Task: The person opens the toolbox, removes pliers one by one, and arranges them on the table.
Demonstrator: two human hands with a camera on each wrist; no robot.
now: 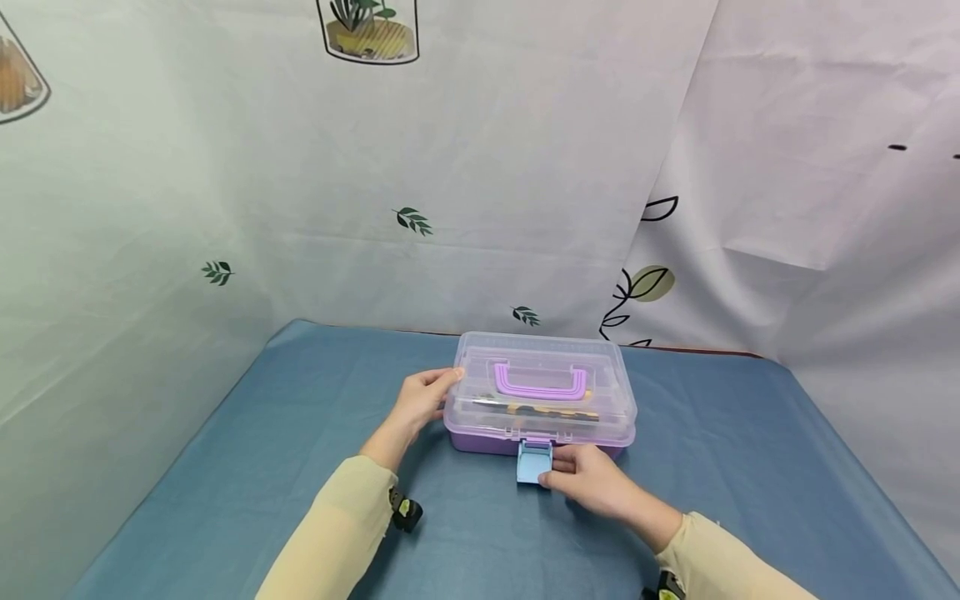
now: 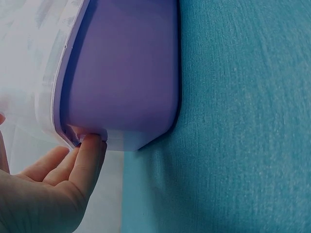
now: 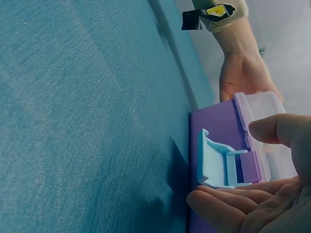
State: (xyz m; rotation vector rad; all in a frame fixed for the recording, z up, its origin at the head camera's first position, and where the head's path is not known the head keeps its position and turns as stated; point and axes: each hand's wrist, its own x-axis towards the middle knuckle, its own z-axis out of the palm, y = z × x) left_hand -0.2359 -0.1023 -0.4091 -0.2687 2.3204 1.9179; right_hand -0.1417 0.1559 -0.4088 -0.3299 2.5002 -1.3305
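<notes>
A purple storage box (image 1: 483,442) with a clear lid (image 1: 480,350) stands on the blue cloth. The lid lies over the base and carries a purple handle (image 1: 540,392). At the box's left end, my left hand (image 1: 416,402) grips the rim, thumb up by the lid and fingertips below the lip, as the left wrist view shows. The light-blue latch (image 1: 534,463) on the front is flipped outward. Beside its right edge is my right hand (image 1: 592,479), its fingers (image 3: 221,206) extended along the latch and its thumb apart.
Long dark and yellow items (image 1: 555,412) show through the lid. Blue cloth (image 1: 300,433) covers the table around the box. Behind and at both sides hang pale curtains (image 1: 487,167) with leaf prints.
</notes>
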